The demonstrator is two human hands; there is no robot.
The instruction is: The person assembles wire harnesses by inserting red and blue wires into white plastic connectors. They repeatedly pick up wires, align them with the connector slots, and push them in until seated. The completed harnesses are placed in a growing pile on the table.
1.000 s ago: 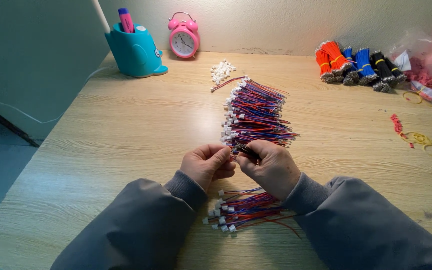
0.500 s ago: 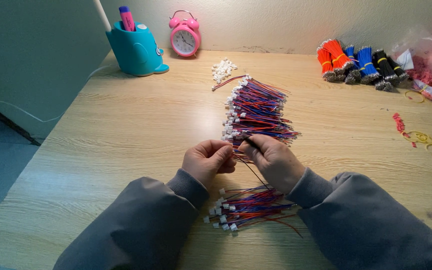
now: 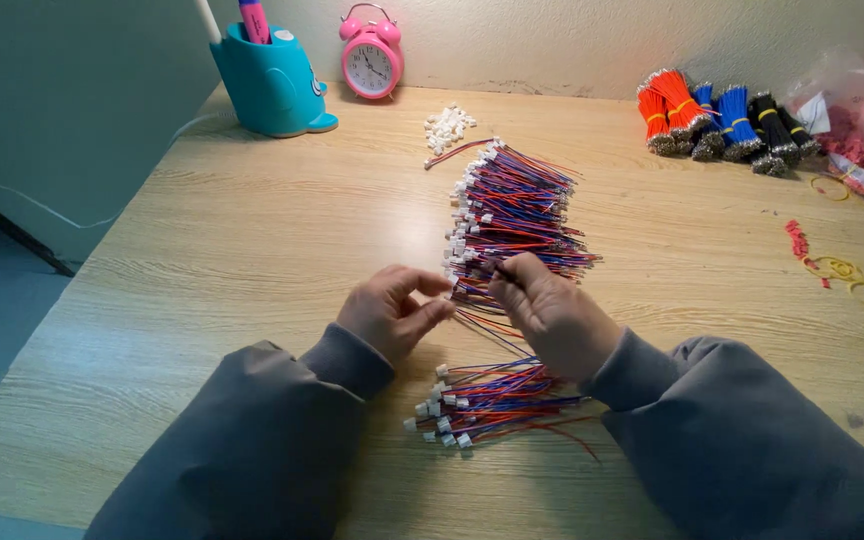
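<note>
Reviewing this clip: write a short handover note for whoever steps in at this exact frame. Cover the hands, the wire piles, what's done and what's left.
Left hand: fingers curled, thumb and forefinger apart, holding nothing visible.
Right hand: pinching a wire at the near end of the large pile of red-blue connector wires.
Small pile: lies between the wrists, connectors facing left.
Loose white connectors: beyond the large pile.
Bundled wires: far right, untouched.
Done: the small pile set apart. Left: the large pile, much the bigger.

Colours on the pale wood-grain table

Wires, centre: red, blue, black, white plugs. Cup, upper left: teal. Clock: pink, white face. Wire bundles, upper right: orange, blue, black. Sleeves: grey.
</note>
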